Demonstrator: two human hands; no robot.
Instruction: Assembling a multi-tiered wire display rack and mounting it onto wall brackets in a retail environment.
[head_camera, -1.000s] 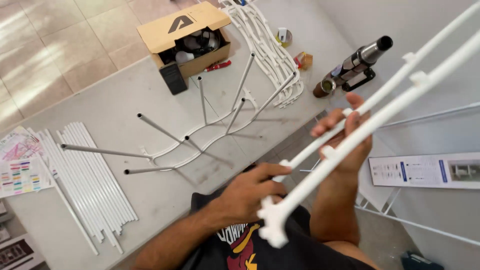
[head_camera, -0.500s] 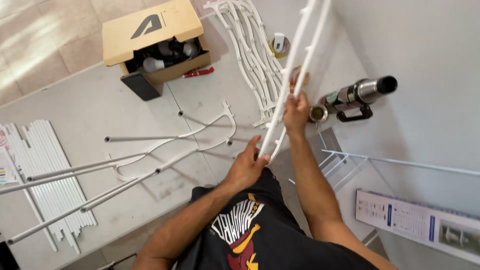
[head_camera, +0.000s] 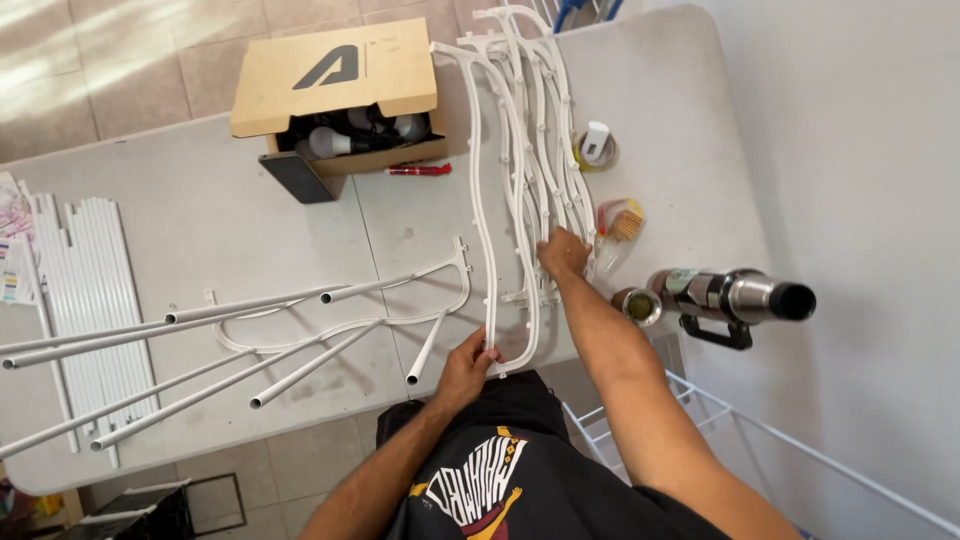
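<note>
Gripped near its lower end by the left hand (head_camera: 468, 362), a long white plastic frame rail (head_camera: 482, 200) is held flat on the table (head_camera: 200, 210), the fingers closed around its curved foot at the table's near edge. The right hand (head_camera: 562, 252) is laid on the stack of matching white rails (head_camera: 540, 150) just beside it, its grip loose and flat rather than closed; whether a single rail is pinched cannot be told. To the left, a partly assembled rack of metal tubes (head_camera: 300, 340) is spread across the table, with loose white rods (head_camera: 90, 270) further left. A slip may be judged likely: the held rail hangs over the table edge and could drop if the grip eases. The stacked rails could also be dragged sideways into the metal flask (head_camera: 720, 297), which lies right at the edge.
</note>
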